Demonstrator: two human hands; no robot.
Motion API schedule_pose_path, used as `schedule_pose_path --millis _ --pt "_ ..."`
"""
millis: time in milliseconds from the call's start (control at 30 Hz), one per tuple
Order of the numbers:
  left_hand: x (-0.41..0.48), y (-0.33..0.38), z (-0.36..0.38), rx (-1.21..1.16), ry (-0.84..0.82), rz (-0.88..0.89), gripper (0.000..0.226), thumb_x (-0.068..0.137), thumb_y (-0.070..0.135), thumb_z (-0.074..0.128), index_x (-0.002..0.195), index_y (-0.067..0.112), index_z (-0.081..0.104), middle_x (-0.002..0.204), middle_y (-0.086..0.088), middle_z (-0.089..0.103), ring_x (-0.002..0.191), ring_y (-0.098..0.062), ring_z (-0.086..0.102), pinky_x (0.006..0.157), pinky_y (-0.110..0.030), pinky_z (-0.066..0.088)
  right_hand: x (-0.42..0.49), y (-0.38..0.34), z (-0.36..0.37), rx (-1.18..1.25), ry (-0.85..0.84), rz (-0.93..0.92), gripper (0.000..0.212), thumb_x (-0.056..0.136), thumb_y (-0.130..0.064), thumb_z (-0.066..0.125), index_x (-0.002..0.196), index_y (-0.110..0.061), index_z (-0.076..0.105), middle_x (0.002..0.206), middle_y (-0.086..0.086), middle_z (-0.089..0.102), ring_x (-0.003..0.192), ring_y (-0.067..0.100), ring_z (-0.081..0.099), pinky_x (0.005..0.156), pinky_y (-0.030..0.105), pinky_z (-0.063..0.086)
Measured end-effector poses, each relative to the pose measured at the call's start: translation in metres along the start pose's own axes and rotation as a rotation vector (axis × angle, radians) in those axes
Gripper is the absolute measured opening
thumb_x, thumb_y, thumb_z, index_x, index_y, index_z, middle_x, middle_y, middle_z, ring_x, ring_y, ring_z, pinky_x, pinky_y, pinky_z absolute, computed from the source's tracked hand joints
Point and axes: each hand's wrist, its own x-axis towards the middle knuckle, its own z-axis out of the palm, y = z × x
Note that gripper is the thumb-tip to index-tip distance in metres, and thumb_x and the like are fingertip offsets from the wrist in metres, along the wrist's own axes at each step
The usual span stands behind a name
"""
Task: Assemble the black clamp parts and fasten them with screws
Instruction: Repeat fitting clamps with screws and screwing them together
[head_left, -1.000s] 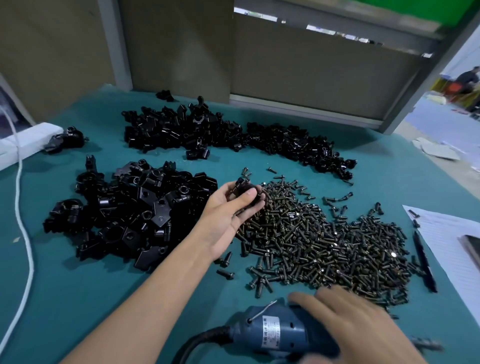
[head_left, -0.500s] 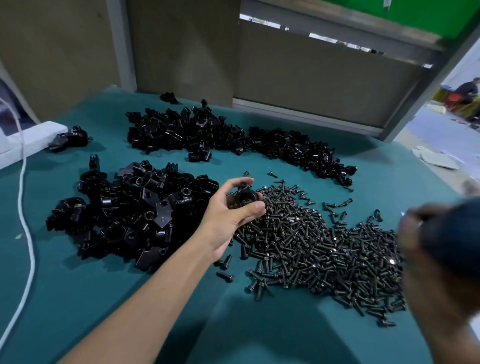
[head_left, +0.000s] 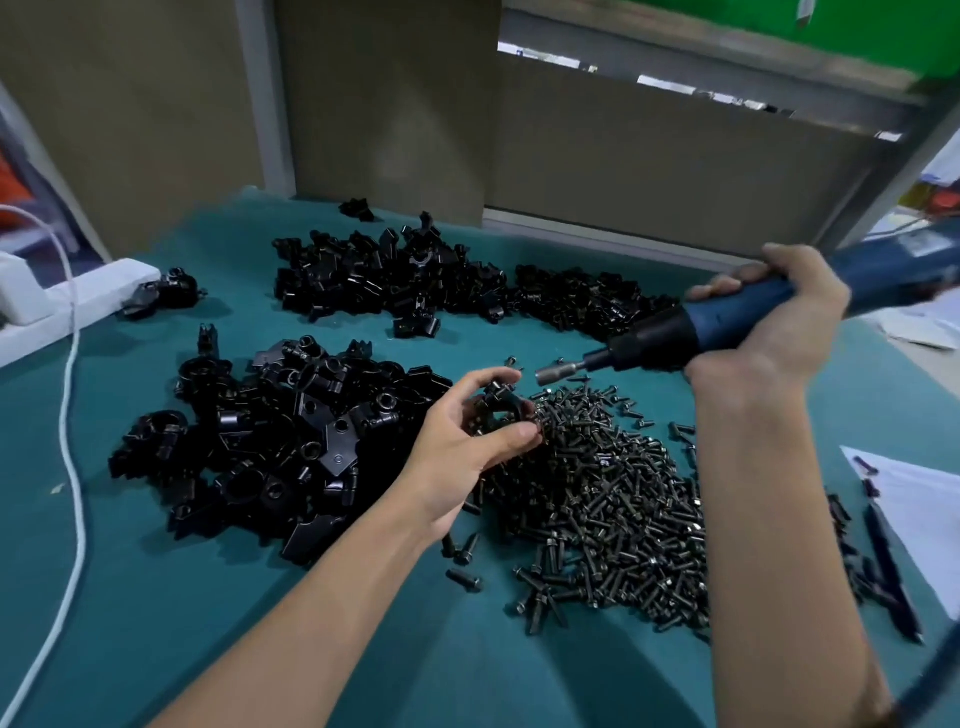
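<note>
My left fingers (head_left: 511, 434) pinch one black clamp (head_left: 501, 408) at the screw pile (head_left: 597, 493) eleven o'clock edge. My right fingers (head_left: 727, 285) grasp the driver (head_left: 727, 327), its bit near the clamp's two o'clock. I judge this clamp unfastened, with heaps of loose parts (head_left: 285, 441) left.

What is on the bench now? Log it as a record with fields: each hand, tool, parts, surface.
Left hand: left hand grips a small black clamp assembly at the edge of the screw heap
Right hand: right hand grips a blue electric screwdriver, raised off the table
Driver tip: metal socket bit points toward the clamp, close but apart
Screws: loose heap of dark metal screws, right of centre
Parts: near pile of black clamp pieces at left; far pile of black clamp pieces behind
Surface: teal table mat
</note>
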Motion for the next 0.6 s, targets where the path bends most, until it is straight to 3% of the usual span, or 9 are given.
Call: schedule_pose_path --millis 133,233,400,600 --pt "0.002 -0.002 -0.002 -0.029 0.001 0.0 0.046 0.077 -0.013 0.07 0.102 0.025 0.074 0.116 -0.013 0.063 0.094 -0.031 0.072 0.081 -0.028 0.058 0.005 0.009 0.025 -0.118 0.009 0.104 0.016 0.079 -0.003 0.06 0.077 -0.01 0.047 0.06 0.0 0.047 0.045 0.015 0.043 0.051 0.025 0.041" --pt "0.003 -0.004 -0.003 -0.06 -0.008 -0.009 0.043 0.071 -0.006 0.073 0.105 0.021 0.07 0.105 -0.016 0.069 0.094 -0.032 0.072 0.083 -0.03 0.058 0.006 0.005 0.026 -0.136 -0.022 0.116 0.016 0.079 -0.003 0.06 0.078 -0.01 0.046 0.059 0.0 0.046 0.044 0.015 0.042 0.05 0.025 0.041" --pt "0.002 -0.005 -0.001 -0.047 -0.056 -0.019 0.043 0.066 0.004 0.076 0.105 0.023 0.071 0.084 -0.003 0.073 0.089 -0.03 0.073 0.082 -0.032 0.059 0.009 0.006 0.025 -0.13 -0.04 0.118 0.017 0.079 -0.003 0.06 0.075 -0.011 0.046 0.058 0.001 0.045 0.044 0.016 0.041 0.048 0.024 0.04" --pt "0.003 -0.006 0.0 -0.077 -0.08 -0.012 0.043 0.069 0.005 0.076 0.107 0.024 0.071 0.083 -0.004 0.073 0.087 -0.028 0.072 0.078 -0.031 0.059 0.012 0.009 0.026 -0.13 -0.045 0.146 0.016 0.08 -0.005 0.061 0.074 -0.011 0.047 0.058 0.001 0.045 0.044 0.015 0.041 0.048 0.024 0.04"
